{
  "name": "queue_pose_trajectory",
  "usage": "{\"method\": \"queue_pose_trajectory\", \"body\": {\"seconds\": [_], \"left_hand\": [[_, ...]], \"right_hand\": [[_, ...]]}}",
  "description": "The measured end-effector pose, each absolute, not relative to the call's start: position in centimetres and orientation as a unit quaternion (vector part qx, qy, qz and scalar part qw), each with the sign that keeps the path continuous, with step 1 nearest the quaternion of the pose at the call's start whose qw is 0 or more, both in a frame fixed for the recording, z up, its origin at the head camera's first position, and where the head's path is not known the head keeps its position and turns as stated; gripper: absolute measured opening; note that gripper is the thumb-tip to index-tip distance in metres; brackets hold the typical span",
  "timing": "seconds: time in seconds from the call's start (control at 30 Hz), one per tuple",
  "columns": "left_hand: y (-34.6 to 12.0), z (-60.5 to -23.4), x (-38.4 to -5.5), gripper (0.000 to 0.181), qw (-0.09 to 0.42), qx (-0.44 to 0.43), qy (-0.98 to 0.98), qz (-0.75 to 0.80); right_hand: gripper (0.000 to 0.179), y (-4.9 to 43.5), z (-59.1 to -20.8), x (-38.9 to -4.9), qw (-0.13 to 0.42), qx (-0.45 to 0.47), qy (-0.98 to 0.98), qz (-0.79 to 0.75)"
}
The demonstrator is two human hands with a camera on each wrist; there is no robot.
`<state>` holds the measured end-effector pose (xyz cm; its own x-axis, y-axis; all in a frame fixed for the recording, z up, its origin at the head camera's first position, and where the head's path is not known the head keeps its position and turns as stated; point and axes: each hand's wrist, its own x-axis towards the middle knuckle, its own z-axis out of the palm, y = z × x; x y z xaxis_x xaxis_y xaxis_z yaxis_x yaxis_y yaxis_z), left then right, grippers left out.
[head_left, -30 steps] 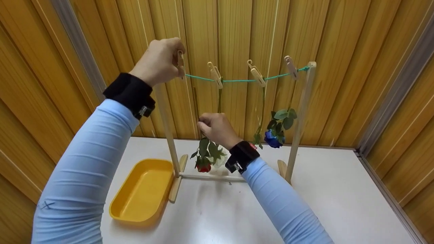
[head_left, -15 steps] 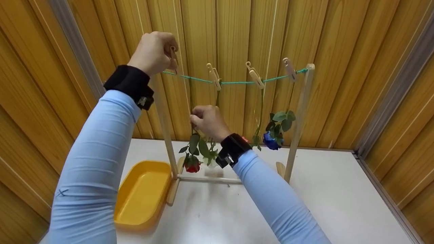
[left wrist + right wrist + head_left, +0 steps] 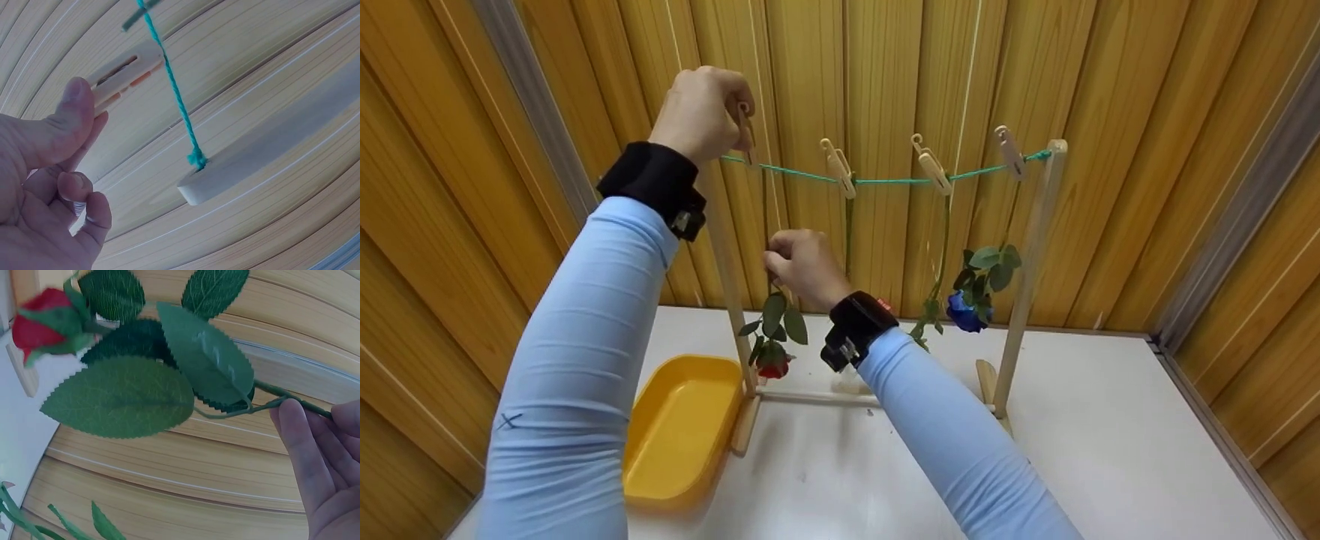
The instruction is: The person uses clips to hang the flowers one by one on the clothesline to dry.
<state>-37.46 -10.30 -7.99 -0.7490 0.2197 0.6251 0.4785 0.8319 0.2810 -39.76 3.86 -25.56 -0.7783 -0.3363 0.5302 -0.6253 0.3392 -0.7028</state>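
My left hand [image 3: 699,112] is raised near the left end of a teal cord [image 3: 181,109] and pinches a beige clothespin [image 3: 126,70]. The tip of that clothespin touches the cord in the left wrist view. A green stem end [image 3: 135,18] crosses the cord a little farther along, apart from the clothespin. Lower down, my right hand [image 3: 808,266] pinches the stem of a red artificial rose [image 3: 48,323] between thumb and fingers. This rose hangs head down, its leaves below the hand, and its stem rises toward the cord.
A wooden rack [image 3: 1030,277] carries the cord. Farther right, clothespins [image 3: 934,174] hold other stems, including a blue rose [image 3: 969,311] near the right post. A yellow tray [image 3: 686,495] stands left of the rack on the white table [image 3: 1110,435]. Wood-look panels rise behind.
My right hand has moved left with the red rose, which now hangs beside the left post. My left hand has shifted slightly left and up along the cord with the clothespin.
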Motion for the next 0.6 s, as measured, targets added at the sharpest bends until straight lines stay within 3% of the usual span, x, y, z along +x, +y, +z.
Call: {"method": "queue_pose_trajectory", "body": {"seconds": [0.6], "left_hand": [[-9.91,-8.32,-38.03,0.023,0.321,-0.198,-0.89,-0.257]], "right_hand": [[0.014,3.86,-25.36,-40.56,0.202,0.259,-0.836,0.44]]}}
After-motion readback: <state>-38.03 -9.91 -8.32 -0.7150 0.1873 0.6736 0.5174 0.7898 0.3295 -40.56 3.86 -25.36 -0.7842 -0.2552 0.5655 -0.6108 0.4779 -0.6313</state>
